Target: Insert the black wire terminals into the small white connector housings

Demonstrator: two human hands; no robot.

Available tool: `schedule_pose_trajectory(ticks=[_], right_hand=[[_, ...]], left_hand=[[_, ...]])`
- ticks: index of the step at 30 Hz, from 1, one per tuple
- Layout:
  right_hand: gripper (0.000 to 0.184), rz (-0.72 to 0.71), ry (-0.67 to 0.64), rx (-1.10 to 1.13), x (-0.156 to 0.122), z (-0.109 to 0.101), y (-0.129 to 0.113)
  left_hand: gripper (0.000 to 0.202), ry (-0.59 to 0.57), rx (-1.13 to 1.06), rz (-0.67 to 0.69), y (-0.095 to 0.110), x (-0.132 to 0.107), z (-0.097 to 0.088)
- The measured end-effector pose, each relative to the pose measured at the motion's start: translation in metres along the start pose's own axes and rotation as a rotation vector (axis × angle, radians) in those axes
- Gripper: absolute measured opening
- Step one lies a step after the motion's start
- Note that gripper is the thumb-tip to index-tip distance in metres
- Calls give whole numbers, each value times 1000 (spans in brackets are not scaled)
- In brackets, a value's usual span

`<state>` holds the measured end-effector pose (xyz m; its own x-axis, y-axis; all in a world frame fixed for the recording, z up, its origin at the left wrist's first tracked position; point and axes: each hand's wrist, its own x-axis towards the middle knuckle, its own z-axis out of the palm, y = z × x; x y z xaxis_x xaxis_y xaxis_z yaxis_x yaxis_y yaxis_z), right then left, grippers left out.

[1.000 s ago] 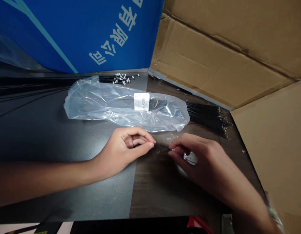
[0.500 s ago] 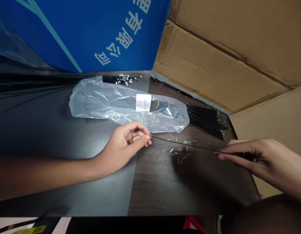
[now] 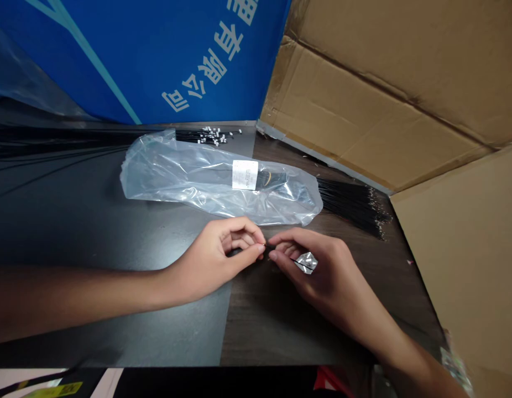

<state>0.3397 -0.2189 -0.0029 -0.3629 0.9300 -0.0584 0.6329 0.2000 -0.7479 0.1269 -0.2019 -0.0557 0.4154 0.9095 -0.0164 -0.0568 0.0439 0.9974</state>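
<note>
Thumb and forefinger of my left hand (image 3: 226,251) are pinched at the end of a thin black wire. A tiny bit at those fingertips is too small to make out. My right hand (image 3: 328,268) pinches the same black wire (image 3: 302,265) just to the right, the two sets of fingertips almost touching. Beyond the right fingers, the wire passes under the palm. Small clear plastic pieces (image 3: 308,261) lie on the table, partly hidden by my right hand. Just behind both hands lies a clear plastic bag (image 3: 177,185) with a white label.
A bundle of black wires (image 3: 351,207) with small metal ends sticks out of the bag's right side. Behind the bag lie more black wires with white connectors (image 3: 212,135). A blue panel (image 3: 135,55) and cardboard walls (image 3: 343,94) bound the dark table (image 3: 156,326).
My right hand has moved left along the wire, from the table's right side to beside my left fingertips. The left hand has shifted slightly right and down, still pinching.
</note>
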Motion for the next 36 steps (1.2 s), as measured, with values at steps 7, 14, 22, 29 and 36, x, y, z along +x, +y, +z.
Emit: schedule_pose_trajectory(ticks=[7,14,22,29,36], right_hand=[[19,47,-16,171,2,4,6],[30,277,-133,529,8,6,7],[38,310,-182,630,14,8,7],[29,313,-176,645,11,7,9],[22,316,-188,624,12,7,9]], left_hand=[[11,21,-70,13,-3,-1,0],[9,26,-169,4,-2,4,-2],[14,-9,-232,-42,1,4,-1],[13,-11,-224,-35,-1,4,-1],[15,-11,-207,-20,1,5,0]])
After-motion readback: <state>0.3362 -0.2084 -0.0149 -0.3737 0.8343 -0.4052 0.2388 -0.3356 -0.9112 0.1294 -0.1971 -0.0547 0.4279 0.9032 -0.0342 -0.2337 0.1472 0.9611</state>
